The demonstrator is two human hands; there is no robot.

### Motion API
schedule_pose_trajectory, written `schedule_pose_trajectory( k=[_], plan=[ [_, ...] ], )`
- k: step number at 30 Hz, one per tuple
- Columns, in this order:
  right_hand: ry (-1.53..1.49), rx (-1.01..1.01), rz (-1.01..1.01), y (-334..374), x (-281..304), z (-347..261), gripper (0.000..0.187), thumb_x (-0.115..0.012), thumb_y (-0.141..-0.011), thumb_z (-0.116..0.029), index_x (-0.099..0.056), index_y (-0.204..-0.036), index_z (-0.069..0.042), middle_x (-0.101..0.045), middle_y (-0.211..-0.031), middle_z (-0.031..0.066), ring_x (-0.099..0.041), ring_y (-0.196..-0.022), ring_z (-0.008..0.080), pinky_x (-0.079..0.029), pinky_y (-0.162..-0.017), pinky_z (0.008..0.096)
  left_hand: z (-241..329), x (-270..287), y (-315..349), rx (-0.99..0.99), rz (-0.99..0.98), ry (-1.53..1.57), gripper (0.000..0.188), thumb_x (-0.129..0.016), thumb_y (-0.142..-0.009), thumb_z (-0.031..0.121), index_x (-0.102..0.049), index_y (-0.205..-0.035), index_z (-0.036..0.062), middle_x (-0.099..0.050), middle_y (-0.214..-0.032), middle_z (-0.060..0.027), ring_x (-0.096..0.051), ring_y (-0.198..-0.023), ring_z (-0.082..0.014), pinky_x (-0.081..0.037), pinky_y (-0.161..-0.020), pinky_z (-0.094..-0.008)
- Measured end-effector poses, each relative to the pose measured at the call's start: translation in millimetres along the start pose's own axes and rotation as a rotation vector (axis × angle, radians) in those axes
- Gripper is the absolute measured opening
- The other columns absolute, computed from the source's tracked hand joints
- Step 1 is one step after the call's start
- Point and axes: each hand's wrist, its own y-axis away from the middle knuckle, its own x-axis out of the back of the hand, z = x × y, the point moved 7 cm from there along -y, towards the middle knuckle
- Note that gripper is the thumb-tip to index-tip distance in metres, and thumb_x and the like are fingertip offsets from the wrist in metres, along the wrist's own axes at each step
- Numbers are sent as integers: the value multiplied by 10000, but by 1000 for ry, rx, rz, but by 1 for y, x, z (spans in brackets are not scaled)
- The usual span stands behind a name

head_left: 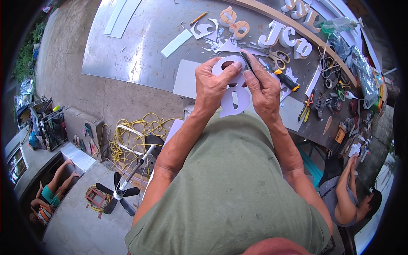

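Observation:
My left hand [208, 87] is closed on a white cut-out letter [227, 105], a flat sheet with rounded loops and holes in it, held up over the near edge of the table. Its thumb presses on the upper loop. In my right hand [267, 93] is a slim dark cutting tool [246, 61], probably a knife, lying along the index finger. The right thumb is close to the letter's edge; whether the blade touches it I cannot tell. Scissors [279, 58] and a yellow-and-black handled tool [287, 80] lie just right of that hand.
On the metal table [131, 51] are white scraps [204, 29], a pencil [199, 18], several finished letters [272, 35], pliers [306, 108] and cables. A fan [118, 194] and yellow cord [123, 140] are at lower left. One person [348, 195] works at the right; another sits lower left.

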Motion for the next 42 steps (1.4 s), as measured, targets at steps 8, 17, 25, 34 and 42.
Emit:
schedule_pose_trajectory(
  k=[8,17,25,34,42],
  plan=[
    [206,-82,-40,-7,-8,2,405,-578,-989,-76,-552,-1386,0,-636,-1288,237,-697,-1081,273,-552,-847,348,8,-1,0,-38,3,-96,156,-746,-877,104,-716,-950,-31,-718,-819,-57,-646,-697,-76,-515,-607,-221],
    [190,110,-84,-3,-7,-2,418,-545,-988,-14,-536,-1406,-23,-620,-1316,221,-664,-1142,328,-541,-895,356,-4,1,2,75,-59,-40,148,-757,-857,97,-711,-921,-28,-713,-799,-66,-660,-672,-95,-533,-591,-234],
    [198,162,-103,7,-5,-2,414,-554,-978,-7,-547,-1391,-25,-609,-1339,204,-616,-1222,319,-517,-973,358,-6,8,3,136,-97,-27,144,-759,-853,94,-710,-918,-25,-714,-799,-68,-667,-673,-105,-535,-591,-240],
    [154,151,-146,5,-6,-7,410,-550,-965,31,-562,-1372,-16,-605,-1350,187,-617,-1222,308,-508,-1002,355,1,7,7,151,-149,-60,164,-771,-806,120,-719,-841,-31,-686,-723,-49,-616,-630,-82,-486,-548,-236],
    [177,195,-156,11,-9,-6,437,-548,-945,66,-556,-1375,-11,-588,-1370,197,-579,-1266,327,-504,-1001,363,6,17,4,127,-146,-85,150,-761,-814,122,-721,-844,-19,-691,-727,-53,-616,-626,-88,-488,-552,-243]
  ],
)
